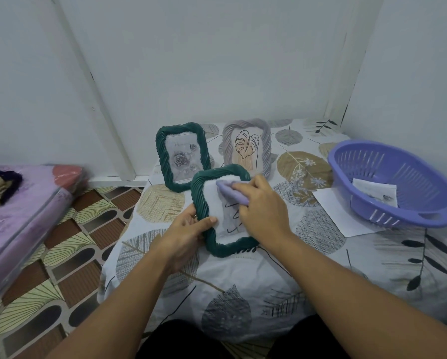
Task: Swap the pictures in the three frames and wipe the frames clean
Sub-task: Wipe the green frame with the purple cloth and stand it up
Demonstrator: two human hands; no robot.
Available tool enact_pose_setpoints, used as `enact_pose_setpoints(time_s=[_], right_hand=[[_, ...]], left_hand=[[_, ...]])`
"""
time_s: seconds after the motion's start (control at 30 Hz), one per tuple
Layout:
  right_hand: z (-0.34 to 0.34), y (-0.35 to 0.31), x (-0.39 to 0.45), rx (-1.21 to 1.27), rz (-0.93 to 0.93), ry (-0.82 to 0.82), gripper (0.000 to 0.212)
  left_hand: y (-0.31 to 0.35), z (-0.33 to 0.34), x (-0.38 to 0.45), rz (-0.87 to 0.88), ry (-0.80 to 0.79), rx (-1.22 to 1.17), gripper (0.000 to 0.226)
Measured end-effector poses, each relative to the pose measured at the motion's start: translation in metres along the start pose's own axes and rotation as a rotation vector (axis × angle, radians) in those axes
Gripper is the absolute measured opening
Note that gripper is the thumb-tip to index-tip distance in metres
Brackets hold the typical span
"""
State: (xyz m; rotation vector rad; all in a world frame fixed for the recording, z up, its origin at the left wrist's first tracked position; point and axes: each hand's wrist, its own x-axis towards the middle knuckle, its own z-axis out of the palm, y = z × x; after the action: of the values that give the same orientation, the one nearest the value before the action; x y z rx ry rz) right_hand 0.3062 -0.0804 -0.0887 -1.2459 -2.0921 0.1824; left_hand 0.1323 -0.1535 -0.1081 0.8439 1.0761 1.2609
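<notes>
Centre: left hand [188, 230] clamps green frame [223, 248] edge; right hand [262, 211] presses lilac cloth [230, 194] on glass. Risk: hard rubbing tips frame from one-sided grip, toppling upright frames behind.

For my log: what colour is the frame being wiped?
Dark green, with a twisted rope-like rim; the frame shows clearly in the head view.

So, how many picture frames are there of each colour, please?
Green frames: 2, one standing, one in the left hand being wiped by the right hand
Grey frames: 1, standing
Total: 3
</notes>
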Motion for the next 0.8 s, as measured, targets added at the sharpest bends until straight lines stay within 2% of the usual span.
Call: enact_pose_setpoints(time_s=[0.07,0.2,0.37,0.53,0.7,0.8], right_hand=[[0.0,-0.004,0.002,-0.003,-0.006,0.002,0.043],[0.006,-0.011,-0.012,0.008,-0.141,-0.066,0.037],[0.0,-0.002,0.005,0.002,-0.003,0.014,0.044],[0.005,-0.007,-0.01,-0.006,-0.179,-0.067,0.038],[-0.004,0.006,0.003,-0.02,-0.041,0.009,0.042],[0.0,0.001,-0.013,-0.009,-0.13,-0.05,0.04]], left_hand=[[0.0,0.0,0.0,-0.003,-0.001,-0.005,0.045],[-0.001,-0.002,0.0,0.004,-0.018,-0.025,0.045],[-0.001,0.0,0.001,0.001,0.003,-0.003,0.044],[-0.003,-0.005,0.002,-0.007,-0.012,-0.04,0.046],[-0.001,0.0,0.001,0.004,-0.005,-0.016,0.045],[-0.003,-0.002,0.001,-0.002,0.003,-0.021,0.045]])
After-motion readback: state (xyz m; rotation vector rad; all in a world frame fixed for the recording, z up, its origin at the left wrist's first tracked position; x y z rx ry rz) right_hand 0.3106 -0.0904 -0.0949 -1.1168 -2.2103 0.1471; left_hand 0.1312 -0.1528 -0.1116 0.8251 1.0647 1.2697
